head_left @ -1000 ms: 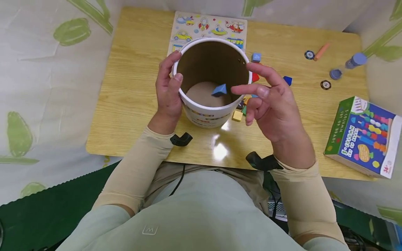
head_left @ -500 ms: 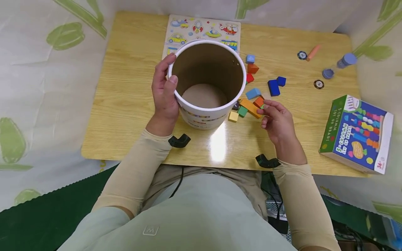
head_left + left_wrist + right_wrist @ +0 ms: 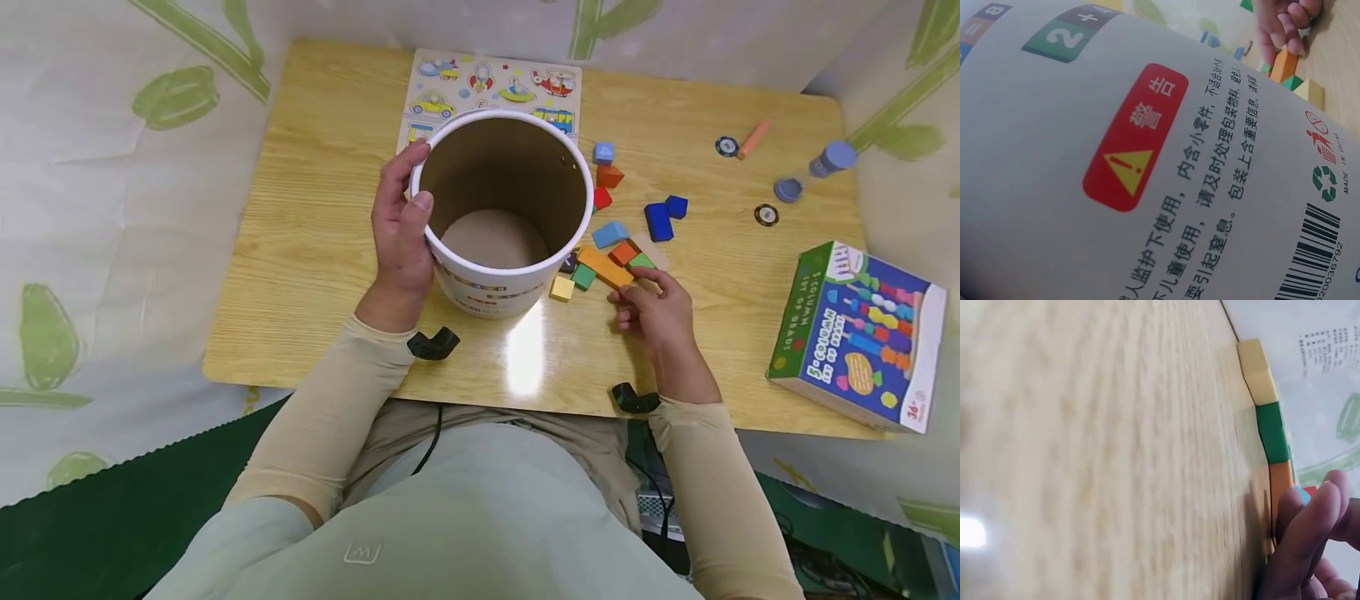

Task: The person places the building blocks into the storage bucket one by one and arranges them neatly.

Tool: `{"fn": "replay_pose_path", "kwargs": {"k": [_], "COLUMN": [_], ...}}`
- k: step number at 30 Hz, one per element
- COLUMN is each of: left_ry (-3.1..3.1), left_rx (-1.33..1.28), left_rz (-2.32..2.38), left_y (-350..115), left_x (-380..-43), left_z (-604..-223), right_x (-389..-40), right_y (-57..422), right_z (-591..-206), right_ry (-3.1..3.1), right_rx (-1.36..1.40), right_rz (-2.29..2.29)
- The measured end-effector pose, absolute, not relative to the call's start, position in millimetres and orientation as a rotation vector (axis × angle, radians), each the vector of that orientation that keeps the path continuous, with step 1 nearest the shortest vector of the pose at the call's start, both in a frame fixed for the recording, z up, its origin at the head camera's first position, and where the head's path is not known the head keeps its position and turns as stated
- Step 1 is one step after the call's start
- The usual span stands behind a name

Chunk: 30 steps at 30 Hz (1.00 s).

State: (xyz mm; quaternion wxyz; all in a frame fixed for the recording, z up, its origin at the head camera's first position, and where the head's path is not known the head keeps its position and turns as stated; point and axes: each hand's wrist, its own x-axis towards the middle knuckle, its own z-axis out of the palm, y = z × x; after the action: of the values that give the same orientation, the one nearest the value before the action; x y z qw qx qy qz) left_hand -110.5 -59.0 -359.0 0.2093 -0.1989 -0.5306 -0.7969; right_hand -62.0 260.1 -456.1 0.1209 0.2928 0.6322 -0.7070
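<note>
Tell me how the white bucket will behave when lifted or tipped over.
The white bucket is probably light for its size, as nothing shows inside it. It looks fairly stiff: its mouth is round even with the left hand gripping it. On its side, it would likely roll, given its curved wall.

Covered and cropped
Part of the picture board (image 3: pixel 495 83) is hidden behind the bucket (image 3: pixel 491 289) at its 12 o'clock; the right hand (image 3: pixel 1307 544) is cropped at 4 o'clock in the right wrist view.
</note>
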Motion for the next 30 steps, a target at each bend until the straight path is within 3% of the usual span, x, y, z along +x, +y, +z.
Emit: {"fn": "replay_pose_path", "kwargs": {"k": [10,30], "left_ry": [-1.523,-1.494], "left_rx": [-0.538,-0.549], "left_rz": [-2.188,-2.199], "left_y": [-62.7,-58.6], "left_x": [-108.6,-110.4], "left_z": [-358.4,-358.3], "right_x": [-74.4,-58.6], "right_y": [252.7,264.0], "right_z": [-456.6,-439.5], "right_ry": [2.197,2.286], "right_rx": [0.773,0.824], "right_rz": [-1.631,-1.813]}}
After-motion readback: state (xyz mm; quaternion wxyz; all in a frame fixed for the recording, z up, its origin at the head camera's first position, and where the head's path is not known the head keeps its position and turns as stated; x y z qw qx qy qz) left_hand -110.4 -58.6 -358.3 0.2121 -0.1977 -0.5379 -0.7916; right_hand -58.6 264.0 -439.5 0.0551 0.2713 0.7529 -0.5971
